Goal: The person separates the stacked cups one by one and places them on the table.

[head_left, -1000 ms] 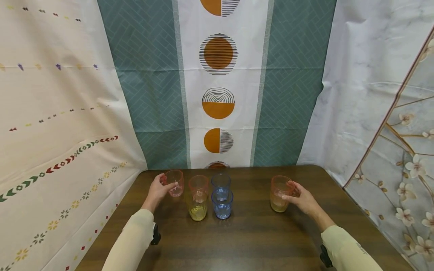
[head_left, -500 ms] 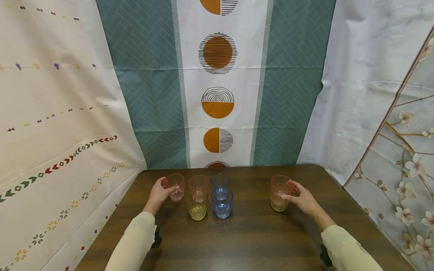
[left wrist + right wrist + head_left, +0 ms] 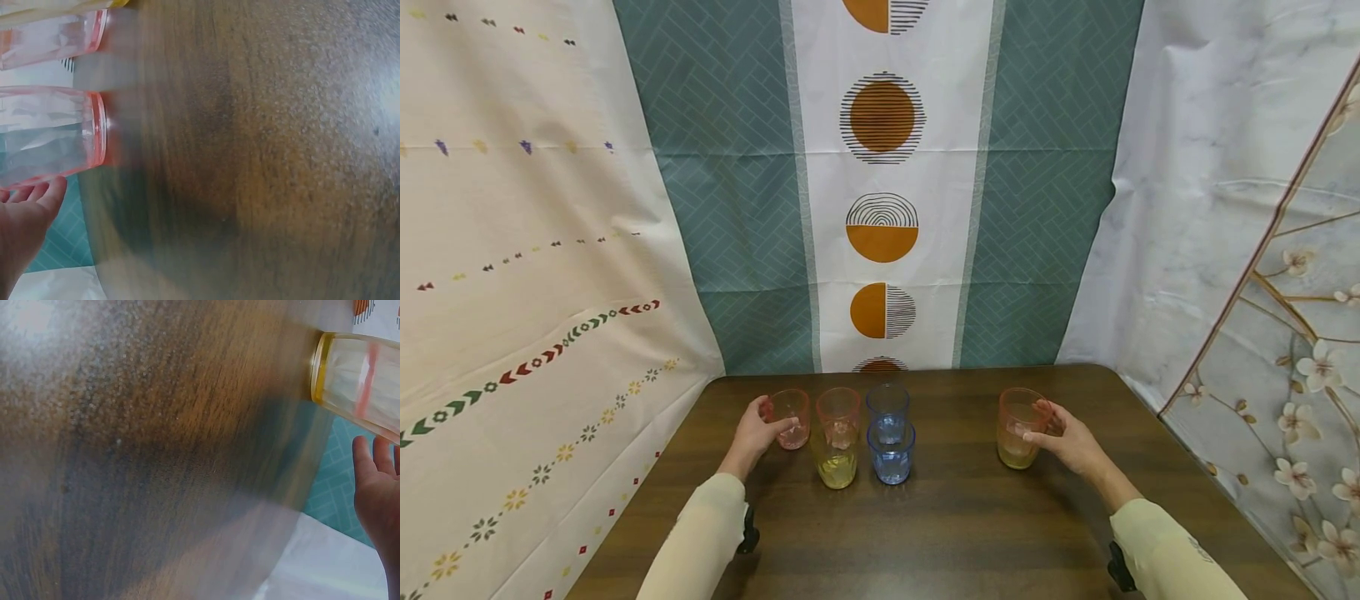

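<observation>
My left hand (image 3: 758, 435) grips a clear pink tumbler (image 3: 791, 427) from its left side, thumb across the front. In the left wrist view that pink tumbler (image 3: 47, 134) is upright, its base right at the tabletop. At the right, my right hand (image 3: 1067, 437) holds a pink tumbler (image 3: 1021, 407) nested inside a yellow tumbler (image 3: 1016, 457), thumb in front and fingers behind. The right wrist view shows the pink base as a band within the yellow tumbler (image 3: 340, 375). Between the hands stand a yellow tumbler (image 3: 837, 473) with a pink tumbler (image 3: 839, 406) behind it.
Two blue tumblers, a front one (image 3: 892, 465) and a back one (image 3: 888, 400), stand right of the middle yellow one. The dark wooden table (image 3: 925, 533) ends at a patterned cloth backdrop (image 3: 887, 183), with cloth hanging on both sides.
My left hand has brought its pink tumbler nearer and slightly right, down to the table, beside the middle tumblers. My right hand and its nested tumblers stay in place.
</observation>
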Demonstrator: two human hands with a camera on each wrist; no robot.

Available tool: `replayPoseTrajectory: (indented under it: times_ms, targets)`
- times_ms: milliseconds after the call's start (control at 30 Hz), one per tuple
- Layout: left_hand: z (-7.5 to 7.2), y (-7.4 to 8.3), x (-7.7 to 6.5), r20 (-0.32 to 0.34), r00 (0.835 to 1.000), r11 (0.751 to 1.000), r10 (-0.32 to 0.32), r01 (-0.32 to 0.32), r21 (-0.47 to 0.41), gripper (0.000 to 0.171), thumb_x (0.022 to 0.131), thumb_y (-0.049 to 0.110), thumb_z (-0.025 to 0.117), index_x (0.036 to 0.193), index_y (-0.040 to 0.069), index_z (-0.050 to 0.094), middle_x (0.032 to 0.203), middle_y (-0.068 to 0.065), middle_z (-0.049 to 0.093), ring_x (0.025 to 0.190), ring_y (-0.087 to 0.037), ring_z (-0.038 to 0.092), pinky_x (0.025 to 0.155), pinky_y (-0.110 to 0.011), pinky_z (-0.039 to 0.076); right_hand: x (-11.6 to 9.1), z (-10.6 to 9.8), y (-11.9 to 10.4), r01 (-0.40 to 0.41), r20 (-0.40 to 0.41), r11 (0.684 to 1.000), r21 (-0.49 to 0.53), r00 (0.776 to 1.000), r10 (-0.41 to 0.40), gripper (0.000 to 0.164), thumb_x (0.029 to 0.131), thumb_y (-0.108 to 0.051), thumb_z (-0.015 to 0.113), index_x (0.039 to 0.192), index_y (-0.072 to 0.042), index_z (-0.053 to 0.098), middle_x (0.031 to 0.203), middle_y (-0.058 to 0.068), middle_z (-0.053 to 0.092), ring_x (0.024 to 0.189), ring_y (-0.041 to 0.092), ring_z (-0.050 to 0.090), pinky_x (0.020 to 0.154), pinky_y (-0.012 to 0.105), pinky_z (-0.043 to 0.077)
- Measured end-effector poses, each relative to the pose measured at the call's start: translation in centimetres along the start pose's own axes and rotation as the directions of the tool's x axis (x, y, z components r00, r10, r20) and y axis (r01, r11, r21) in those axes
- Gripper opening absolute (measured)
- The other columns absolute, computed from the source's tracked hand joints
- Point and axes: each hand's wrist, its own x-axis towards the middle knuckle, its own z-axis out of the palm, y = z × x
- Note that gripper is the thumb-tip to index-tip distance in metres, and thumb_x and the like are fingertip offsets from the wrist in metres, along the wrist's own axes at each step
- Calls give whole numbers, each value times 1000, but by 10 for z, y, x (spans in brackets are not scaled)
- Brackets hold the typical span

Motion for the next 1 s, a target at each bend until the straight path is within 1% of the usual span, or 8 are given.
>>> replayPoseTrajectory:
  times_ms: [100,200,267,333,467,567,800,1000]
  targets:
    - [0,0,1,16,1000,1000,-5,5,-22,95,86,19,78,153,-7,15,153,-32,26,141,-47,25,113,-57,27,0,0,1,0,3,1000,8,1000,0,82,93,-24,72,152,7,25,153,25,37,138,42,37,103,39,42]
    - [-1,1,0,32,999,1000,-9,9,-8,96,88,22,77,154,-6,13,154,-32,24,142,-46,23,113,-57,26,0,0,1,-8,-2,1000,12,1000,8,82,92,-24,73,152,6,26,153,24,37,138,42,37,105,44,41]
    - [-2,3,0,34,999,1000,-10,10,5,96,89,24,76,154,-5,12,155,-32,23,143,-46,23,113,-57,26,0,1,1,-5,2,1000,9,1000,5,82,93,-24,72,152,7,25,153,24,37,138,42,37,104,44,41]
    - [-4,5,-1,35,999,1000,-8,7,21,97,89,27,75,154,-4,11,155,-32,21,143,-45,22,113,-57,26,0,1,1,-4,4,1000,15,1000,4,81,93,-24,72,152,7,26,153,25,37,137,43,37,104,41,42]
    - [-10,15,-1,32,999,999,-1,-1,45,99,89,33,75,156,-2,10,157,-31,18,144,-45,21,113,-57,26,0,0,-1,4,9,999,35,1000,-5,80,93,-21,72,152,7,26,152,27,36,138,44,37,101,30,44]
    - [-15,25,-1,33,999,998,6,-8,59,100,90,37,74,157,0,9,158,-29,17,145,-45,19,114,-57,25,0,0,-1,10,11,999,41,1000,-11,79,93,-19,72,151,8,26,152,28,35,138,44,36,98,26,44]
    - [-18,55,5,37,999,995,26,-30,92,98,91,44,70,158,4,10,160,-25,17,146,-43,17,115,-57,23,0,0,-2,5,15,999,38,1000,-6,81,93,-18,72,152,9,23,153,28,33,139,45,33,105,48,40]
    - [-12,90,8,66,995,989,81,-88,116,97,91,51,68,159,9,12,161,-21,19,147,-41,19,114,-57,24,-1,0,-3,-9,15,999,39,1000,9,81,92,-18,72,152,9,23,154,29,31,139,46,34,105,47,41]
